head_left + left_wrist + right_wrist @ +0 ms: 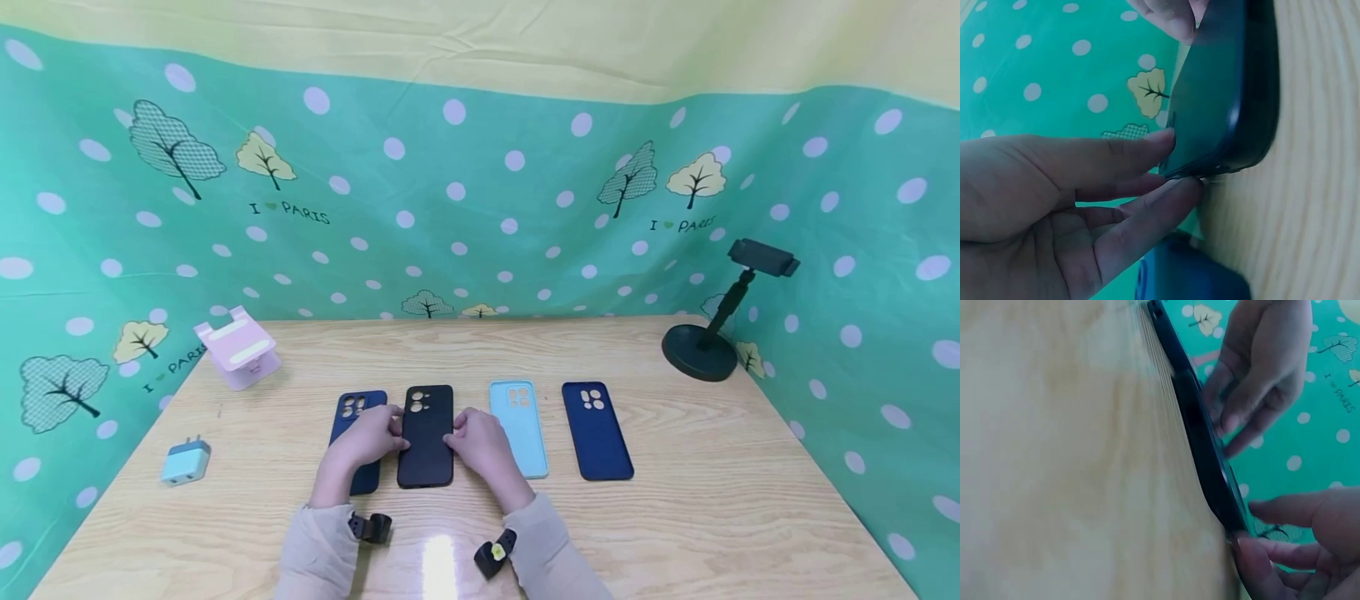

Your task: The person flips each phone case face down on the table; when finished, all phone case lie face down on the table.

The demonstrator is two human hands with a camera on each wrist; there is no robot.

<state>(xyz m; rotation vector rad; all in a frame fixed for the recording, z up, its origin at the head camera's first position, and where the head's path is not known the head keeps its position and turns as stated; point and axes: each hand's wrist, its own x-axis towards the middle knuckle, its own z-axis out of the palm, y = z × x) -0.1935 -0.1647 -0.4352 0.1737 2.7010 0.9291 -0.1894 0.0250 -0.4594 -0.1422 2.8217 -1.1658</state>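
I see four phone cases laid in a row across the desk [675, 533], backs up and camera cut-outs away from me, which looks like a tidy line-up with even gaps. My two hands meet at the black case [426, 433], second from the left, one on each long edge, a placing that suits squaring it up or lifting it by its sides. My left hand [365, 439] has its fingers nearly straight, tips pinching the case's left edge; it partly covers the dark blue case [352, 412] beside it. My right hand [480, 446] is loosely curled, fingertips gripping the right edge, just beside the light blue case [519, 425]. The wrist views show the black case's edge still on the desk. Another navy case [596, 429] lies apart to the right.
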